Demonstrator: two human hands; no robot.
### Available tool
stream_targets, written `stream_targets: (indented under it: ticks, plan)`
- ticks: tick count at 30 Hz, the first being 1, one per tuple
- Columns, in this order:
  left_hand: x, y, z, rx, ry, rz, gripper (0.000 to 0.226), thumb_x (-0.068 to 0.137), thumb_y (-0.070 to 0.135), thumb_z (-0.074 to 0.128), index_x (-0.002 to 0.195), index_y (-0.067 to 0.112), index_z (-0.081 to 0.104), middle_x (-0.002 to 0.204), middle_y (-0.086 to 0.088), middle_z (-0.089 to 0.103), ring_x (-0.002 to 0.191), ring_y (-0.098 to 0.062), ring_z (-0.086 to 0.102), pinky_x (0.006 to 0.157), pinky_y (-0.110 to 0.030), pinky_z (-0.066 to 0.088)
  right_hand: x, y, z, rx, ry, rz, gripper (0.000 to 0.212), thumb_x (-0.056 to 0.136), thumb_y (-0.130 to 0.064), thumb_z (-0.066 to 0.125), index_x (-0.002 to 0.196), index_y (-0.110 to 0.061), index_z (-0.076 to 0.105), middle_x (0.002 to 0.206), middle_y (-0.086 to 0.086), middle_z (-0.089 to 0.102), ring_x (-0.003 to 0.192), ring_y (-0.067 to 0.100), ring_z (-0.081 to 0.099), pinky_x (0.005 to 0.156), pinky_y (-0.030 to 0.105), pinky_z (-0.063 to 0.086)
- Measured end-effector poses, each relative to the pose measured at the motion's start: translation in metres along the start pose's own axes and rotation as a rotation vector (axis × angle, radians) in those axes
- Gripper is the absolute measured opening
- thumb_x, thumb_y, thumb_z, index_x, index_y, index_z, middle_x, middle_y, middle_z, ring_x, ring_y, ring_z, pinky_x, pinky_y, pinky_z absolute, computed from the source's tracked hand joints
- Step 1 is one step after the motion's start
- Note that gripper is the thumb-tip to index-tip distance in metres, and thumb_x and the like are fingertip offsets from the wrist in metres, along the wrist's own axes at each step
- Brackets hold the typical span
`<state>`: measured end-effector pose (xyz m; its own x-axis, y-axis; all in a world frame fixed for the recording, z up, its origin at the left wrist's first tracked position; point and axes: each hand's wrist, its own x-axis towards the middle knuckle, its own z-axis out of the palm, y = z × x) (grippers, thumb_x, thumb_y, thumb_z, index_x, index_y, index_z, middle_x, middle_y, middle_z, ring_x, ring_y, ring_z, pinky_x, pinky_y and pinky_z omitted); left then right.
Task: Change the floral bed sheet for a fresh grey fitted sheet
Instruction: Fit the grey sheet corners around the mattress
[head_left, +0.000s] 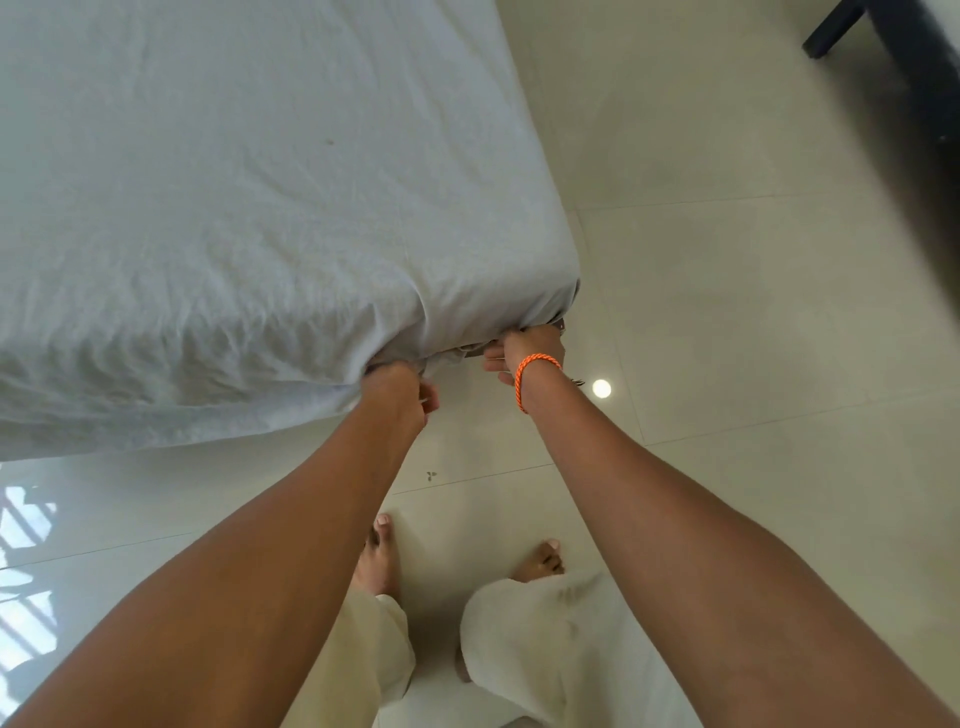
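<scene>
Gripping both hands (400, 389) (524, 348), a wrinkled grey fitted sheet's (234, 208) hem at the corner.

Matt, soft woven cloth on the grey fitted sheet (218, 197), finely creased all over and bunched into deeper wrinkles at the corner. Glossy, smooth pale tiles on the floor (727, 312), mirror-like enough to throw back a round light and window bars. Braided cord, bright orange, for the wristband (535, 370). Matt, slightly nubby cream cloth on the trousers (561, 649). Dark, dull finish on the furniture leg (831, 31), material unclear.
</scene>
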<state>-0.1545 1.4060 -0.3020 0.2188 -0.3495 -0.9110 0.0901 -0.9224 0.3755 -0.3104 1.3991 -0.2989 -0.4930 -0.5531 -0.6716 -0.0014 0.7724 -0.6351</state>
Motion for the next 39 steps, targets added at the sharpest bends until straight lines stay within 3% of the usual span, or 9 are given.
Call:
stream_targets:
  ticks: [5,9,13,16,21,24,29,35,39]
  plan:
    - [-0.002,-0.029,-0.016,0.063,0.036,-0.166,0.025,0.106,0.015,0.045,0.089,0.007,0.062,0.083,-0.006,0.069,0.051,-0.014,0.053,0.045,-0.026,0.035,0.087,0.04,0.014,-0.142,-0.033,0.035,0.036,0.063,-0.03,0.057,0.096,-0.015,0.06,0.103,0.013,0.073,0.09,0.035,0.073,0.079,0.043,0.06]
    - [-0.009,0.005,-0.019,-0.085,0.061,0.087,0.029,0.101,0.022,0.059,0.127,0.009,0.06,0.102,-0.008,0.07,0.072,-0.022,0.068,0.052,-0.03,0.049,-0.001,-0.006,0.013,-0.148,-0.038,-0.04,0.038,0.076,-0.025,0.051,0.106,-0.008,0.065,0.1,0.012,0.072,0.072,0.031,0.077,0.079,0.045,0.064]
    - [-0.017,0.023,-0.031,0.071,0.126,0.276,0.026,0.098,0.026,0.062,0.119,0.011,0.056,0.091,-0.011,0.073,0.072,-0.028,0.079,0.068,-0.035,0.059,-0.033,-0.02,-0.001,-0.295,0.03,-0.144,0.038,0.068,-0.032,0.054,0.095,-0.009,0.066,0.103,0.015,0.074,0.091,0.039,0.075,0.086,0.053,0.062]
    - [0.0,0.019,-0.045,0.34,0.157,0.43,0.028,0.095,0.034,0.065,0.106,0.009,0.069,0.075,-0.004,0.078,0.057,-0.024,0.077,0.083,-0.046,0.065,-0.033,-0.023,-0.021,-0.463,0.135,-0.214,0.026,0.087,-0.03,0.066,0.103,-0.01,0.063,0.116,0.019,0.07,0.107,0.042,0.068,0.093,0.048,0.057]
    - [0.004,0.015,-0.054,0.617,0.31,0.552,0.026,0.104,0.026,0.048,0.099,0.012,0.069,0.06,0.001,0.074,0.048,-0.015,0.072,0.074,-0.042,0.066,0.002,-0.019,-0.034,-0.548,0.303,-0.328,0.025,0.082,-0.038,0.078,0.09,-0.015,0.075,0.092,0.007,0.075,0.084,0.031,0.072,0.062,0.029,0.047]
    - [0.0,0.013,-0.062,0.762,0.265,0.495,0.025,0.103,0.02,0.043,0.104,0.01,0.066,0.059,-0.001,0.074,0.05,-0.016,0.073,0.076,-0.041,0.067,0.007,-0.015,-0.038,-0.62,0.299,-0.33,0.012,0.081,-0.027,0.071,0.086,-0.016,0.075,0.086,0.007,0.075,0.077,0.031,0.073,0.059,0.027,0.048]
    - [0.001,0.006,-0.068,0.786,0.17,0.392,0.021,0.106,0.024,0.048,0.108,0.008,0.062,0.062,-0.006,0.076,0.058,-0.022,0.077,0.077,-0.043,0.067,0.0,-0.014,-0.039,-0.727,0.3,-0.362,0.023,0.089,-0.023,0.073,0.11,-0.014,0.074,0.111,0.014,0.069,0.097,0.039,0.069,0.069,0.034,0.046]
    - [0.007,0.007,-0.068,0.653,0.16,0.37,0.024,0.103,0.027,0.055,0.101,0.009,0.071,0.066,-0.003,0.077,0.059,-0.022,0.077,0.072,-0.039,0.067,0.005,-0.001,-0.029,-0.605,0.235,-0.215,0.022,0.087,-0.027,0.066,0.104,-0.011,0.066,0.1,0.005,0.068,0.087,0.031,0.068,0.076,0.036,0.054]
    - [0.009,0.011,-0.065,0.4,0.092,0.296,0.03,0.1,0.017,0.048,0.098,0.005,0.075,0.076,-0.008,0.08,0.069,-0.03,0.077,0.069,-0.039,0.06,0.022,0.019,-0.009,-0.156,-0.081,0.1,0.021,0.095,-0.019,0.054,0.105,-0.005,0.066,0.098,0.01,0.076,0.065,0.024,0.071,0.055,0.027,0.053]
